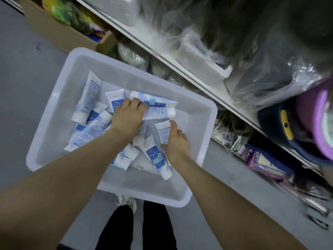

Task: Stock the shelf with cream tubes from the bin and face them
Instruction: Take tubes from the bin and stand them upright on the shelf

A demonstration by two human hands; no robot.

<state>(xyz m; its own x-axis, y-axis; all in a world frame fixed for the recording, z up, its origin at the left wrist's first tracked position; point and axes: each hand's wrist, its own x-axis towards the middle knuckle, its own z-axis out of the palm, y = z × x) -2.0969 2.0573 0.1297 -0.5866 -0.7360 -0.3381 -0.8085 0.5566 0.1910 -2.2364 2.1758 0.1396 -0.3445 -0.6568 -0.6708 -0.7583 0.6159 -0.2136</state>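
A heap of white and blue cream tubes lies jumbled in a translucent white plastic bin standing on a grey floor, seen from directly above. Both of the person's bare arms reach down into the bin. The left hand lies on top of the pile with its fingers curled over two tubes that lie side by side, pointing toward the right wall of the bin; it appears to be grasping them. The right hand grips a single upright tube, thumb on one side and fingers wrapped round the other, just beside another tube that lies slanted on the bin floor. The right half of the bin floor is bare plastic.

Beside the bin, running diagonally, is a white shelf unit holding goods wrapped in clear plastic. A brown cardboard box with colourful contents stands at the upper left. Below the bin, the person's black trouser legs and a pale shoe show.
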